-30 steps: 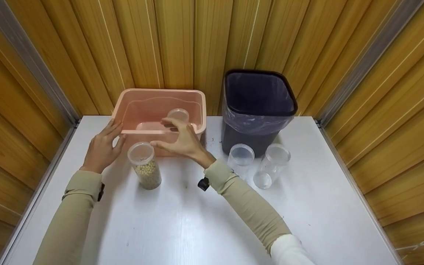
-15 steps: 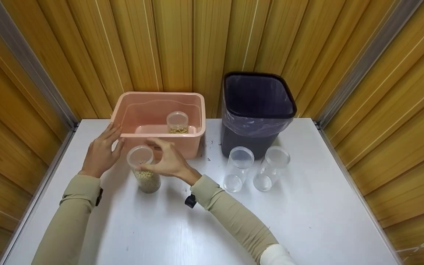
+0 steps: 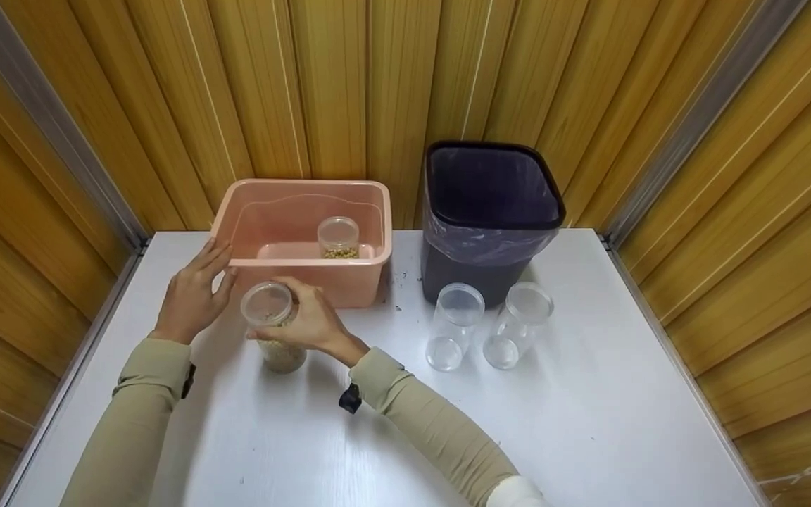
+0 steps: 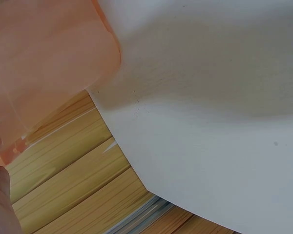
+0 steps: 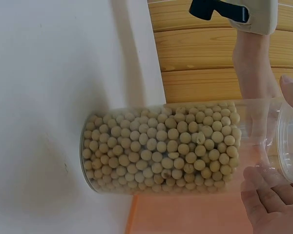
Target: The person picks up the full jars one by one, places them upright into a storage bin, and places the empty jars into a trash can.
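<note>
A clear, lidded jar of soybeans (image 5: 161, 151) stands upright on the white table in front of the pink bin (image 3: 307, 285). My right hand (image 3: 310, 324) holds this jar near its top, thumb on one side and fingers on the other, as the right wrist view shows. The fingers of my left hand (image 3: 193, 292) rest against the bin's front left corner, fairly straight; in the left wrist view only part of that hand shows at the lower left edge. Inside the bin, at its right, stands another clear jar (image 3: 338, 236) with beans at the visible part.
To the right of the pink bin stands a dark waste bin (image 3: 472, 271) lined with a plastic bag. Two empty clear jars (image 3: 453, 331) stand in front of it on the table (image 3: 610, 408). Wood-patterned walls (image 3: 335, 84) enclose the back and sides.
My right hand has drawn back from over the pink bin, moved down and left, and taken hold of the jar of soybeans. My left hand has stayed at the bin's corner.
</note>
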Action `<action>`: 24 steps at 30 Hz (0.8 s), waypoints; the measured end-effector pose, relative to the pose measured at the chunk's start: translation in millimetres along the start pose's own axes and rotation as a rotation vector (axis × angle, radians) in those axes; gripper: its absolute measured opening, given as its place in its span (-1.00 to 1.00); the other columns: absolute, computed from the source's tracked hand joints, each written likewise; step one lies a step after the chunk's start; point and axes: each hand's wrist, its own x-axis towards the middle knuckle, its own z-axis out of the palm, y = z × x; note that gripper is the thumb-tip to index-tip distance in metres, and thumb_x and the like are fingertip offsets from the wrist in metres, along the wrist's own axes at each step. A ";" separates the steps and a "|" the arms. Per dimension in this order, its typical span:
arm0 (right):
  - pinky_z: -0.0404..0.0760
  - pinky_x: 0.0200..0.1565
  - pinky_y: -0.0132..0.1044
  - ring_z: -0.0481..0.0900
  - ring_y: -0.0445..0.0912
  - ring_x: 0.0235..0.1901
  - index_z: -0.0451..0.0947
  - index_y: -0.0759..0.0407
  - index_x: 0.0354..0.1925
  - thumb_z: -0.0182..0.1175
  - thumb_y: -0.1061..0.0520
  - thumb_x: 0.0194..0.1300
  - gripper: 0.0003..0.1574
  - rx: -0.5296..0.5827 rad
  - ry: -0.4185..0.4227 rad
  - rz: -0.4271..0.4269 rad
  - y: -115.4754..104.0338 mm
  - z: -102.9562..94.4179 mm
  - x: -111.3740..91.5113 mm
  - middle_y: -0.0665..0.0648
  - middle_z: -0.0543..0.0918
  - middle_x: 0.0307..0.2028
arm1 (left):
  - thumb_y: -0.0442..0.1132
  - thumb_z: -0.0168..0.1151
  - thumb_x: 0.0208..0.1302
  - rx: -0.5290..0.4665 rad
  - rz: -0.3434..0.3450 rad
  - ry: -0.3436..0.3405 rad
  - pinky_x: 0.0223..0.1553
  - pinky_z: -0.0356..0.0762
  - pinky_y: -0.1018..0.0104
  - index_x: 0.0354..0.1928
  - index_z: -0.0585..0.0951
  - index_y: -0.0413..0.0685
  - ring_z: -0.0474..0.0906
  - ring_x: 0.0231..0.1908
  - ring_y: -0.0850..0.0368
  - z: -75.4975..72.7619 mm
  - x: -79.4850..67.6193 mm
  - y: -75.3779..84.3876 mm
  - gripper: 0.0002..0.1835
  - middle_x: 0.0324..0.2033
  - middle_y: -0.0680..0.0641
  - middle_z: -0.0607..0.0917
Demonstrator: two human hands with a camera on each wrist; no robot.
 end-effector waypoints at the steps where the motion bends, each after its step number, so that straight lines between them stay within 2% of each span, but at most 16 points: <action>1: 0.62 0.15 -0.49 0.78 -0.09 0.09 0.57 0.18 0.34 0.79 -0.13 -0.12 0.11 0.000 0.006 0.004 -0.4 0.4 0.2 0.17 0.81 0.12 | -0.30 0.33 0.50 -0.001 0.000 0.002 0.35 0.47 -0.37 0.33 0.60 -0.41 0.44 0.47 -0.35 -0.1 0.1 0.0 -0.54 0.33 -0.35 0.64; 5: 0.62 0.08 -0.53 0.75 -0.27 0.01 0.62 0.16 0.31 0.78 -0.12 -0.11 0.05 0.013 0.026 0.032 -1.9 1.0 1.0 0.11 0.82 0.09 | -0.32 0.33 0.50 -0.004 0.010 0.003 0.35 0.48 -0.36 0.34 0.60 -0.40 0.44 0.47 -0.36 -0.2 0.8 0.3 -0.54 0.33 -0.36 0.64; 8: 0.63 0.06 -0.54 0.73 -0.32 -0.01 0.63 0.17 0.31 0.77 -0.14 -0.11 0.05 0.016 0.038 0.046 -2.6 1.2 1.8 0.11 0.82 0.10 | -0.34 0.34 0.48 -0.004 0.016 0.008 0.34 0.50 -0.37 0.33 0.60 -0.41 0.44 0.46 -0.38 -0.8 0.7 0.7 -0.54 0.32 -0.37 0.64; 13: 0.64 0.03 -0.55 0.72 -0.34 -0.03 0.65 0.16 0.31 0.78 -0.12 -0.12 0.04 0.027 0.058 0.048 -3.7 0.6 2.3 0.12 0.81 0.12 | -0.36 0.36 0.45 -0.002 0.014 0.013 0.33 0.50 -0.38 0.31 0.62 -0.42 0.46 0.44 -0.39 -0.4 0.2 1.1 -0.55 0.30 -0.38 0.65; 20: 0.69 -0.03 -0.52 0.72 -0.36 -0.10 0.66 0.13 0.29 0.78 -0.11 -0.09 -0.01 0.081 0.073 0.019 -8.5 -6.0 3.6 0.02 0.84 0.01 | -0.32 0.34 0.49 0.002 0.012 0.002 0.34 0.49 -0.38 0.31 0.61 -0.42 0.45 0.45 -0.39 -0.2 0.0 1.0 -0.55 0.30 -0.39 0.65; 24: 0.69 -0.02 -0.51 0.72 -0.36 -0.09 0.67 0.10 0.28 0.76 -0.12 -0.07 -0.04 0.087 0.073 0.004 -15.8 -12.1 5.9 0.00 0.83 0.01 | -0.33 0.34 0.48 0.010 0.012 0.004 0.34 0.49 -0.39 0.31 0.61 -0.42 0.46 0.44 -0.39 -0.8 0.6 1.0 -0.55 0.30 -0.39 0.65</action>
